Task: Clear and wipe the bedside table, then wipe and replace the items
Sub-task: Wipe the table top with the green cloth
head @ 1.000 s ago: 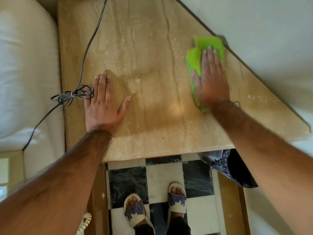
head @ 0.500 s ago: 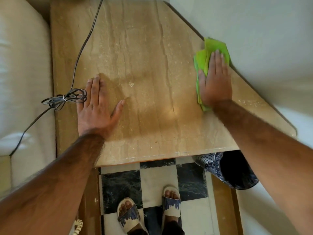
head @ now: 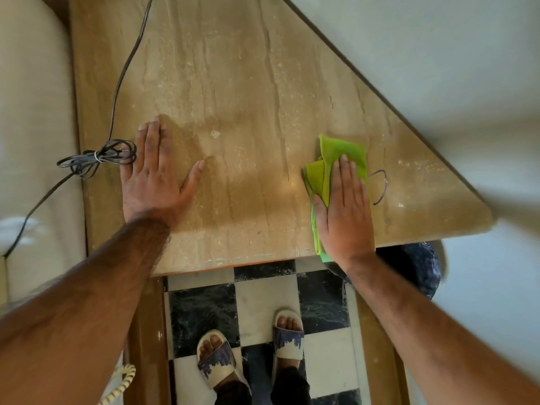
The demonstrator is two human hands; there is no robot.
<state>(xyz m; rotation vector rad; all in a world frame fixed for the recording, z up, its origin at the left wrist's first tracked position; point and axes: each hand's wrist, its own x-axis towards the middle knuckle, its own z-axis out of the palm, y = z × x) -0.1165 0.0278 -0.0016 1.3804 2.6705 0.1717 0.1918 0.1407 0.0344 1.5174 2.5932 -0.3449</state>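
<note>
Beige stone counter (head: 233,83) top, darker brown veining running lengthwise, pale speckles. Bright lime-green folded cloth (head: 342,153). Black coiled cable (head: 96,157) with a white tie. Black-and-white checkered marble floor (head: 257,302). Cream slide sandals (head: 287,337) with navy jagged-edged bands. Thin purple thread loop (head: 381,185) beside the cloth.

The beige, veined stone top of the bedside table (head: 233,83) is a flat slab with 1 long edge cut on a slant at the right and a rounded near right corner. Pale scuffs and specks mark its surface, and the near edge shows small white chips. A crumpled bright green cleaning cloth (head: 343,152) lies flat on the slab near that right corner, its lower end reaching the near edge.
</note>
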